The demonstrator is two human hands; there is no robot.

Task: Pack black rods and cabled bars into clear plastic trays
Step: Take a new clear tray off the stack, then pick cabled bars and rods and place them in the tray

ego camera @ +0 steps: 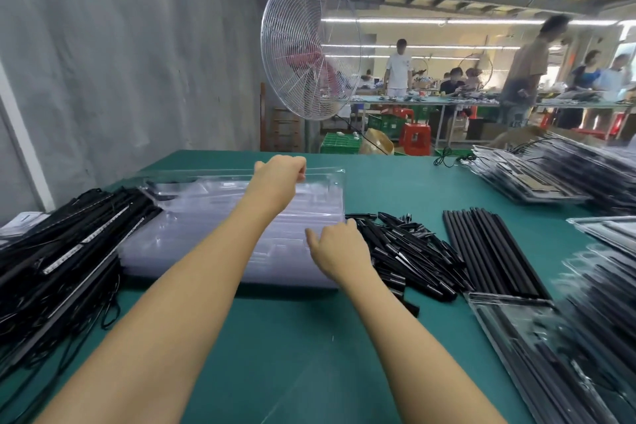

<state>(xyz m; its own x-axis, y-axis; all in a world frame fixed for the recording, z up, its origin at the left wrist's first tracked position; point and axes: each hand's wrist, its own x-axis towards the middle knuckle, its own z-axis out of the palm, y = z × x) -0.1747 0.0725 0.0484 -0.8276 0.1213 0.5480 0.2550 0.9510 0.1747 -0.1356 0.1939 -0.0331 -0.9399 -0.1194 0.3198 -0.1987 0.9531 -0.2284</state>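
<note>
Left hand (280,171): fingers curled round far rim of the stack of clear plastic trays (206,237)
Right hand (339,248): pinches its right rim
Stack: mid green surface (395,182), between black cabled bars (62,251) at left edge and thin black rods (492,251)

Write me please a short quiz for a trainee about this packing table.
1. True or false: the left hand grips the far edge of the top clear tray.
2. What lies left of the tray stack? A) long rods B) cabled bars C) a fan
3. Which hand is beside the heap of short black parts?
Key: 1 true; 2 B; 3 the right hand.
</note>
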